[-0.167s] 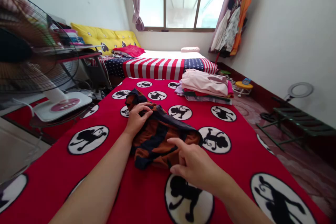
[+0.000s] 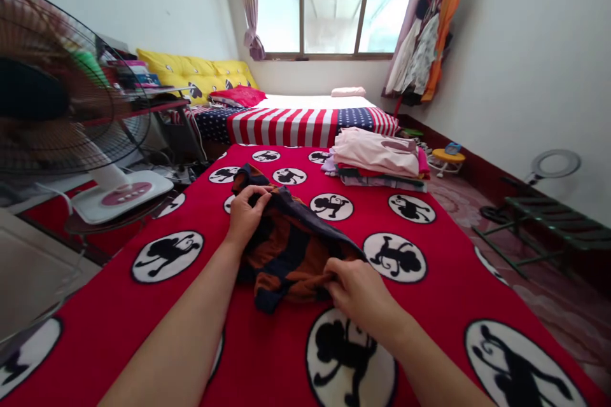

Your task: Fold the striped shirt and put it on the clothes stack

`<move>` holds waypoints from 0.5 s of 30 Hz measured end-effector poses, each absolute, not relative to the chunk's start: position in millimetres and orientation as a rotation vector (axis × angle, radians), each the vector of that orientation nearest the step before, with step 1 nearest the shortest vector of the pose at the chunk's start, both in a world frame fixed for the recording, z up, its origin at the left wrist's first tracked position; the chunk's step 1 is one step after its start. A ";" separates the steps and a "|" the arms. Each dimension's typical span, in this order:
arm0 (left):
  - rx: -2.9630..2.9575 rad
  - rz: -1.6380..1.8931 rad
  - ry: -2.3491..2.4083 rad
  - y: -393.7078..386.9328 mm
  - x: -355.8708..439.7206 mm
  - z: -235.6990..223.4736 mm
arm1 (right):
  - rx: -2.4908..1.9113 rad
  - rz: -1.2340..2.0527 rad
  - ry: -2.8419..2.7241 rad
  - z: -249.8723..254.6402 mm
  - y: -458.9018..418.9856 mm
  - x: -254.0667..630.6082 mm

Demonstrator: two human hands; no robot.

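"Closed the right hand (image 2: 356,286) on the striped cloth (image 2: 291,254) — was gaping just before, right?"

"Yep, clamped on it near the right end. And with the left hand (image 2: 245,213)?"

"Still pinching up at the far left — got it all bunched on the red blanket (image 2: 267,356), nearer than the folded clothes (image 2: 377,156)."

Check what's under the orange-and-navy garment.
Red monkey-print cloth shows around the orange-and-navy garment, which lies on it. Directly underneath is covered, so anything sandwiched there can't be seen. The left hand and right hand pinch the fabric, also blocking parts.
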State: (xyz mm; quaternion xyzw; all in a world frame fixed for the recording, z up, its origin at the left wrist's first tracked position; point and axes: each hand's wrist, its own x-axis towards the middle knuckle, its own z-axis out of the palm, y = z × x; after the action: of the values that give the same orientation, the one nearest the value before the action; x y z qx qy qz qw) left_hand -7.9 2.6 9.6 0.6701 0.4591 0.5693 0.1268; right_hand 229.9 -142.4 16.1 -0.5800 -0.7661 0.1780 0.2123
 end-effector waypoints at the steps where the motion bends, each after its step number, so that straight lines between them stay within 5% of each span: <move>1: 1.930 1.698 1.425 3.5 -10.4 12.3 | -1.609 0.483 -2.054 17.8 -139.1 234.5; 8: 1.772 1.928 1.582 -1.5 -19.8 49.9 | -1.336 0.323 -1.175 55.3 -120.2 285.6; 15: 1.646 1.435 1.048 -54.5 -7.6 117.8 | -0.851 0.294 -0.686 85.6 -123.8 305.7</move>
State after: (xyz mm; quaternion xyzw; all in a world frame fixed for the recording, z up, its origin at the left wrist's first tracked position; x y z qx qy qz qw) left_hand -7.6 -54.5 117.8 0.6359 0.4051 0.5546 0.3520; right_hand 305.7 -123.8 85.6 -0.4031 -0.3249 0.1391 0.8441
